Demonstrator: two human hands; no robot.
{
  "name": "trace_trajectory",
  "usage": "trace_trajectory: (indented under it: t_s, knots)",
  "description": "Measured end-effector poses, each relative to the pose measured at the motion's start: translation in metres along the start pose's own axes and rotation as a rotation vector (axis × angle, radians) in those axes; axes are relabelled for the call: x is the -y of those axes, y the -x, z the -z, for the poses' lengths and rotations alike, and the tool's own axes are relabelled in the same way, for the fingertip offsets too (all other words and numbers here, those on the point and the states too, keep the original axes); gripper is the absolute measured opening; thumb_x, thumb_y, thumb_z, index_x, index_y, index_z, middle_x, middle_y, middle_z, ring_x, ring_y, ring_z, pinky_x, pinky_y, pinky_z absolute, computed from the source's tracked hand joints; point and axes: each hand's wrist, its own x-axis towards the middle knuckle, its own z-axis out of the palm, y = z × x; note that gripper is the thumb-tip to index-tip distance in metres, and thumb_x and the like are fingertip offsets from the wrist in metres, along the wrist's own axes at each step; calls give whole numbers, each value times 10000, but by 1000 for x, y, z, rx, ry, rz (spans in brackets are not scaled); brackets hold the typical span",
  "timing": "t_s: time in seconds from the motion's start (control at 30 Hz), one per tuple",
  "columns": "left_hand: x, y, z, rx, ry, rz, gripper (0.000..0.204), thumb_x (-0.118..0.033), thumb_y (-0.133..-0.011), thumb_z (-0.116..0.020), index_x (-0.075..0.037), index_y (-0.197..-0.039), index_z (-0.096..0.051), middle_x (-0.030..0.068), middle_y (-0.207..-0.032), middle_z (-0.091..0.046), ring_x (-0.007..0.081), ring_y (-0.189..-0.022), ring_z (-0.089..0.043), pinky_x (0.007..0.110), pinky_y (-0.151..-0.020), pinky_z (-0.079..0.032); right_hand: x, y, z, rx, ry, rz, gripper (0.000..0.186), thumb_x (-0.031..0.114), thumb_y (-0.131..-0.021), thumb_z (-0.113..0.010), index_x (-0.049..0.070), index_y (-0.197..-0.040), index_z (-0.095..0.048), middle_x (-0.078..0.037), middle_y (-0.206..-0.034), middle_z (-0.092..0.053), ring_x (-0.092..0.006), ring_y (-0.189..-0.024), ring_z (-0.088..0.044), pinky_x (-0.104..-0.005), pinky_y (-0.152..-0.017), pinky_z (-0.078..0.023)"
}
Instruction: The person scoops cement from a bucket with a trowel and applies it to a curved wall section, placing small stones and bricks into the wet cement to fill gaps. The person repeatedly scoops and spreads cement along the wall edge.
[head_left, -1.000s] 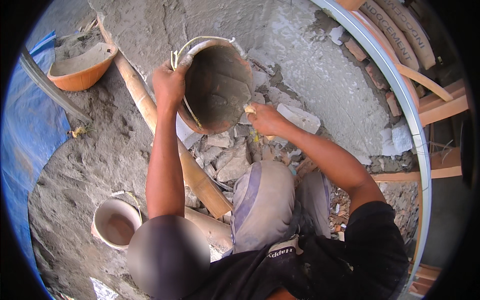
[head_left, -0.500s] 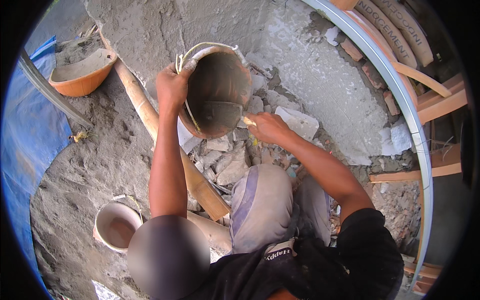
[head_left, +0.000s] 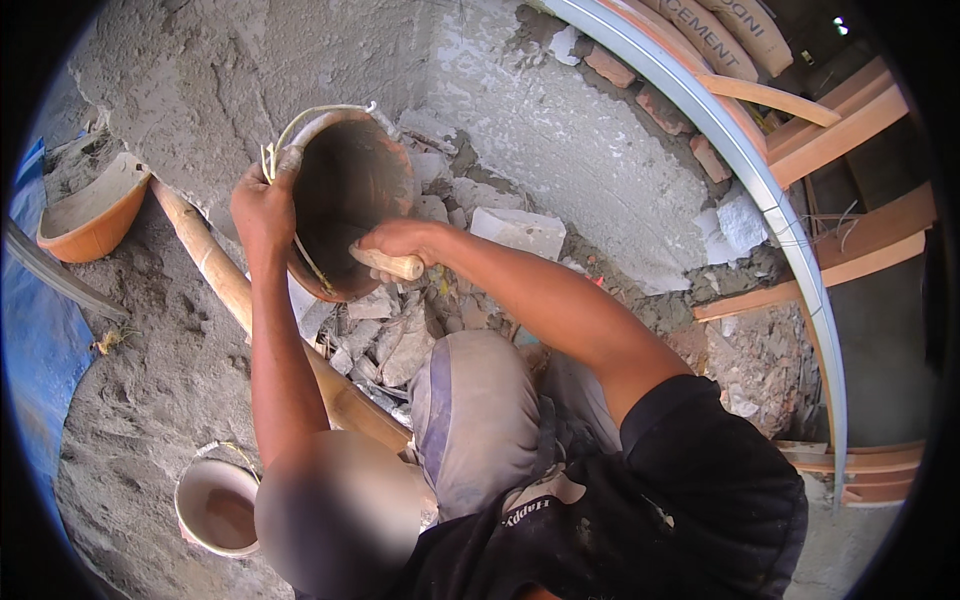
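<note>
Rusty round pan (head_left: 350,190), wooden-handled tool (head_left: 390,264), gritty rubble (head_left: 395,335)

Black short-sleeved shirt (head_left: 690,500), grey trousers (head_left: 475,415), bare forearms.

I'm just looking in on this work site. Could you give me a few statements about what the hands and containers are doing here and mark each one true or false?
1. The left hand grips the rim of the tilted brown bucket. True.
2. The right hand is empty. False: it is closed on a wooden tool handle at the bucket's mouth.
3. An orange pan sits on the sandy ground at the left. True.
4. The small white bucket is stacked inside the orange pan. False: it stands apart, lower down near the person's blurred head.
5. Broken rubble lies below the brown bucket. True.
</note>
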Motion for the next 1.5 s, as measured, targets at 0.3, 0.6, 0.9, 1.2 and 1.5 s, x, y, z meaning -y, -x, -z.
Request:
trace_trajectory:
  t_s: [0.3, 0.6, 0.9, 1.2, 1.5]
  knots:
    - [4, -5, 3, -5, -18, 12, 441, -392, -874, -707, 26, -1014, -729, 114, -762, -703, 176, -717, -642, 359, -719, -500, -12, 9, 4, 488, -548, 117, 335, 316, -977, -631, 68, -1188, -551, -81, -830, -606, -98, -558, -562, -218, -438, -484]
    - [30, -14, 16, -48, 1, 20, 454, -417, -871, -666, 16, -992, -726, 123, -734, -691, 220, -691, -654, 379, -713, -498, -21, 158, 39, -57, -147, 98, 446, 115, -863, -647, 4, -1284, -551, -86, -864, -647, -120, -599, -607, -270, -515, -514]
    - [41, -23, 17, -49, 7, -43, 425, -413, -892, -633, -10, -1000, -717, 84, -711, -670, 183, -682, -637, 352, -714, -488, -50, 269, 122, -79, -446, 27, 575, 123, -833, -630, -164, -1310, -485, -156, -780, -622, -168, -479, -577, -266, -397, -476]
    - [32, -21, 20, 51, -9, 73, 359, -317, -913, -614, -6, -1061, -716, 72, -888, -732, 132, -829, -662, 294, -784, -489, -34, 300, 221, -229, -660, 540, 546, 203, -941, -523, -113, -1374, -412, -136, -876, -587, -158, -571, -558, -274, -428, -509]
    - [66, -36, 23, 16, 73, 3, 362, -296, -932, -614, 18, -1087, -705, 76, -905, -731, 136, -827, -656, 302, -790, -497, -47, 289, 180, -671, -196, 436, 452, 193, -916, -580, -39, -1300, -527, -91, -801, -642, -135, -518, -587, -253, -433, -478]
